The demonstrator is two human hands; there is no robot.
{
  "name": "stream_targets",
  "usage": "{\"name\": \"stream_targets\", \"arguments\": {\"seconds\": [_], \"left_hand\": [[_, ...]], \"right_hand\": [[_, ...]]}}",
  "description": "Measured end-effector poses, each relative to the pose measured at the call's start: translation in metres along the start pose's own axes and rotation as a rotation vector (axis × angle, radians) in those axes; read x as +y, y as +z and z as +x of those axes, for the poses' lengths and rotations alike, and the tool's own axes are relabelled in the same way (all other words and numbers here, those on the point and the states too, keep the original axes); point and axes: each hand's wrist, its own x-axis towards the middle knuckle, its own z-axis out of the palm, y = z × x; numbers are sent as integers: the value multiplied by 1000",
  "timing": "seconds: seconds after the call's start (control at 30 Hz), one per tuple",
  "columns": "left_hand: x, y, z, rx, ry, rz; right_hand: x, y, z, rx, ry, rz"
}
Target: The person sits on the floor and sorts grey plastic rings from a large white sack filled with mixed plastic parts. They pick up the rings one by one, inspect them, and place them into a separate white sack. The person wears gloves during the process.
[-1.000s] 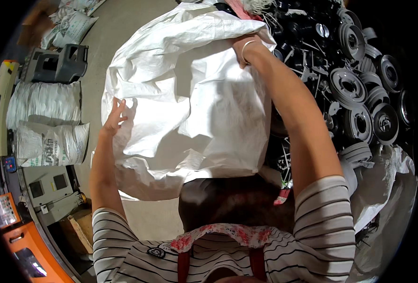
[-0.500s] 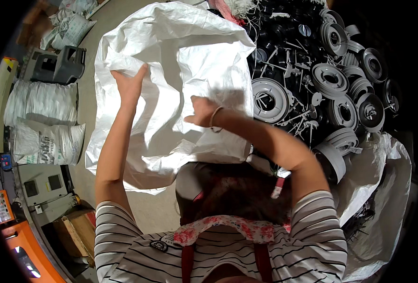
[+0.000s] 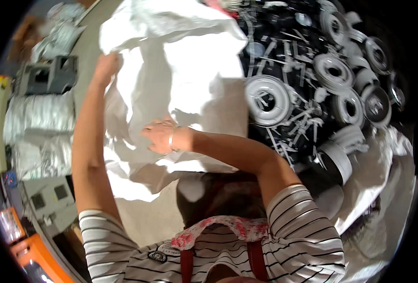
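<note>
A big white woven plastic sack (image 3: pixel 185 66) with creased sides spreads out in front of me. At its left edge, my left hand (image 3: pixel 107 67) is closed on the sack's fabric. My right hand (image 3: pixel 162 136), wearing a bracelet at the wrist, lies over the near middle of the sack. Its fingers stretch to the left with nothing held in them, and the picture is slightly blurred there. Whether the right palm presses on the fabric cannot be made out.
To the right lies a heap of grey plastic rings (image 3: pixel 268 100), thin sprue pieces and black parts. Another white sack (image 3: pixel 374 188) stands at the lower right. Filled white bags (image 3: pixel 41 113), a grey plastic casing (image 3: pixel 48 75) and an orange machine (image 3: pixel 41 257) line the left side.
My left hand has shifted left to the sack's edge and closed on it. My right hand has swept left and nearer to me across the sack. The whole view has shifted slightly.
</note>
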Motion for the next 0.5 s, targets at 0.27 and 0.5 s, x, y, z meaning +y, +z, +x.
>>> {"name": "stream_targets", "arguments": {"seconds": [0.27,0.5], "left_hand": [[-28,39,10,23,37,-392],[21,34,-88,331,-128,-269]], "right_hand": [[113,-26,-125,274,314,-434],[42,-41,-297,338,323,-379]]}}
